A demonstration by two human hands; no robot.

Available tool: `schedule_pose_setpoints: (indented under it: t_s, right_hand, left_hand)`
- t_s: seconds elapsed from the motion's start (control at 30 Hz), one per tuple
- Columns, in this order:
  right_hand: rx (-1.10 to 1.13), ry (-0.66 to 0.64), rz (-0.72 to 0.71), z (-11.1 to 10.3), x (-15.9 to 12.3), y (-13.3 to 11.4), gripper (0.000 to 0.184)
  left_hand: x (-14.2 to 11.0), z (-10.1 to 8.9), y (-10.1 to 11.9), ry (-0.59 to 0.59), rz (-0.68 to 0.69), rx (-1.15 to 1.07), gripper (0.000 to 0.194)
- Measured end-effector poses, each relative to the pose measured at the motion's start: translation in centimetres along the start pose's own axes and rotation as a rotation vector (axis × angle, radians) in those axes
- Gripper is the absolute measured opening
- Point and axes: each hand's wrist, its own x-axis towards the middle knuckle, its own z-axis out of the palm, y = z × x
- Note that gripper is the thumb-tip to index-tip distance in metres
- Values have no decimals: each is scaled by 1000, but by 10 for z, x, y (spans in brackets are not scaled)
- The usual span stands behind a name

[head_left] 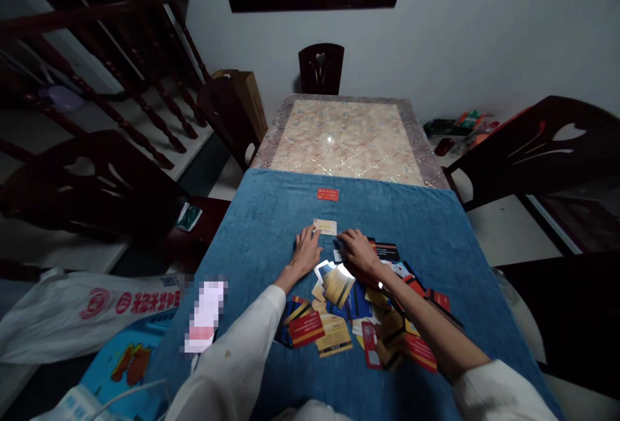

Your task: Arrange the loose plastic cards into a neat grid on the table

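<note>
White sleeves (232,350), two, loose fabric, pushed up the forearms; the one on the left arm bears a small brown spot. Bare hands, two. Left hand (305,252): fingers loosely spread, grip released, fingertips touching the near left corner of one pale card (325,227), rectangular, lying flat. Right hand (359,252): bent low over the far edge of the heap, fingers curled; whether its grip grasps a card cannot be told.

Heap of cards (339,287), one: thin, smooth, round-cornered rectangles in gold, blue, red, black and white, overlapping too much for an exact count; below and between the hands, spreading under the right forearm. Red card (328,195), one, flat, well apart from the heap, beyond the pale card.

Blue cloth (271,208), one, soft-napped, under all the cards. Tabletop (349,137), one, beige with a mauve floral border, glossy, bare at its far half. Chair backs (321,69), four, dark, carved with cut-outs. Cardboard box (254,101), one, brown, upright.
</note>
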Motion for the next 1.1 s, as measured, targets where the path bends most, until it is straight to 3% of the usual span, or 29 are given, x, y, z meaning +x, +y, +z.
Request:
schedule_pose_setpoints:
  t_s: [0.23, 0.47, 0.67, 1.1]
  right_hand:
    - [85, 4, -157, 4, -37, -12, 36]
    - [101, -39, -204, 9, -54, -24, 33]
    - [35, -53, -228, 14, -59, -30, 32]
    - [-63, -108, -253, 17, -49, -61, 35]
  left_hand:
    - [-68, -1, 38, -48, 62, -7, 43]
    - [-98, 6, 59, -177, 162, 81, 54]
    - [-103, 8, 51, -238, 134, 137, 53]
    - [-108, -10, 17, -272, 52, 217, 57]
